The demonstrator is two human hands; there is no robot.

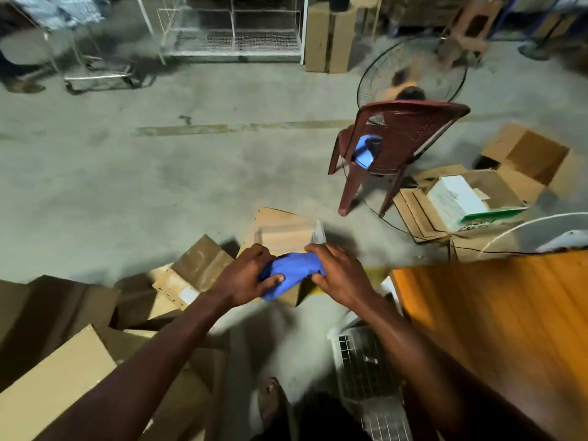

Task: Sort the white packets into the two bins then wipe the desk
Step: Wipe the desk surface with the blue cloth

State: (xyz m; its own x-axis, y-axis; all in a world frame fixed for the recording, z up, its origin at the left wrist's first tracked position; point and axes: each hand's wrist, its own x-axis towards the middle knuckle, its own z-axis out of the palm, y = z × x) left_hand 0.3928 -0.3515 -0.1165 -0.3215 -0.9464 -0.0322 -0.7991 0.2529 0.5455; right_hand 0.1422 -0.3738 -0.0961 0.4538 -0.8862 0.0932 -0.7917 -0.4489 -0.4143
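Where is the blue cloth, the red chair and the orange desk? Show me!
blue cloth (291, 270), head view, on the bunched middle between both hands.
red chair (410, 128), head view, on its backrest.
orange desk (496, 313), head view, on its bare top.

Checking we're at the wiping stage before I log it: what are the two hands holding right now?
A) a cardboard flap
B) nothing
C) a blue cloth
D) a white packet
C: the left hand and the right hand both grip a bunched blue cloth between them, held in the air over the floor to the left of the wooden desk; no white packet is in either hand.
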